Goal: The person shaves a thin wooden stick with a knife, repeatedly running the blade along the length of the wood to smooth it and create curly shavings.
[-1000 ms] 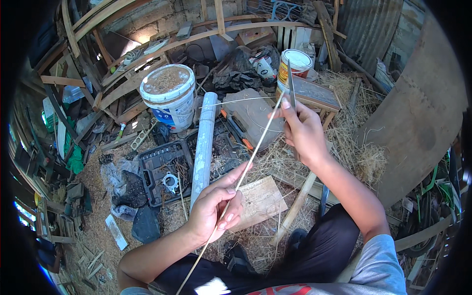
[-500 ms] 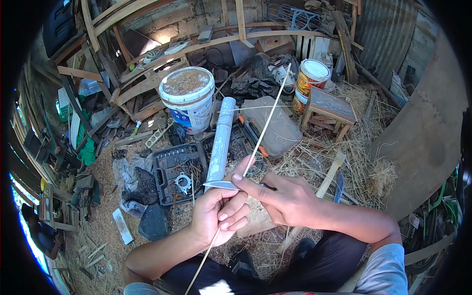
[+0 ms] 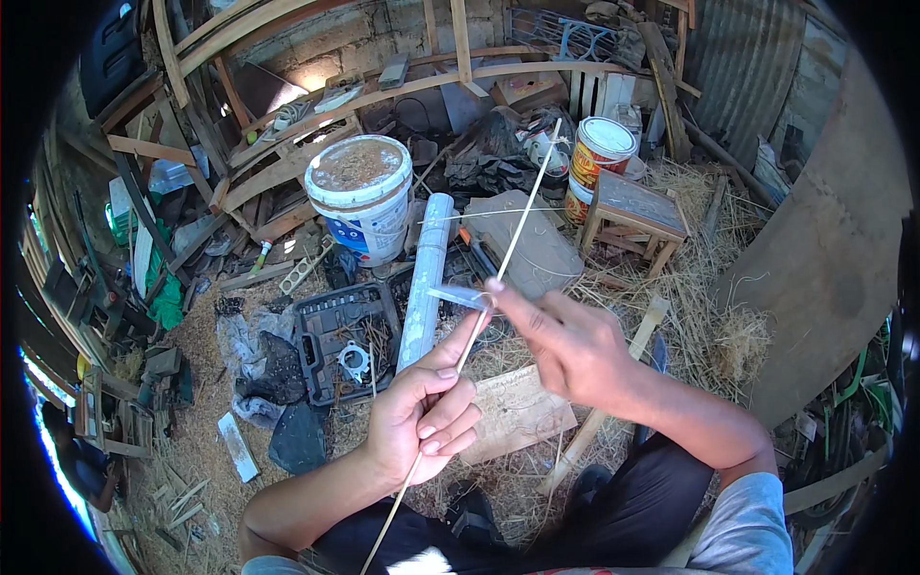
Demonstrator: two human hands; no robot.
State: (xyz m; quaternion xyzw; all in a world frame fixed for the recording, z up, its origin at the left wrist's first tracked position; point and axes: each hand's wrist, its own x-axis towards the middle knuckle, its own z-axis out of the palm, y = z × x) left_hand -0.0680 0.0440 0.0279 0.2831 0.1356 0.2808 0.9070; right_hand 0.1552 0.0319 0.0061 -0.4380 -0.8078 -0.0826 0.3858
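Left hand [image 3: 422,422], fingers curled closed around the lower part of a thin bamboo strip [image 3: 508,244] that runs diagonally up and away over the straw-covered floor [image 3: 709,316]. Right hand [image 3: 565,345], just beside and above the left, pinching a small blade [image 3: 458,296] between fingertips, its edge laid against the strip. Beyond the hands: a grey tube [image 3: 425,278], a black tool case [image 3: 345,335], a white bucket [image 3: 359,196] and a small wooden stool [image 3: 632,216].
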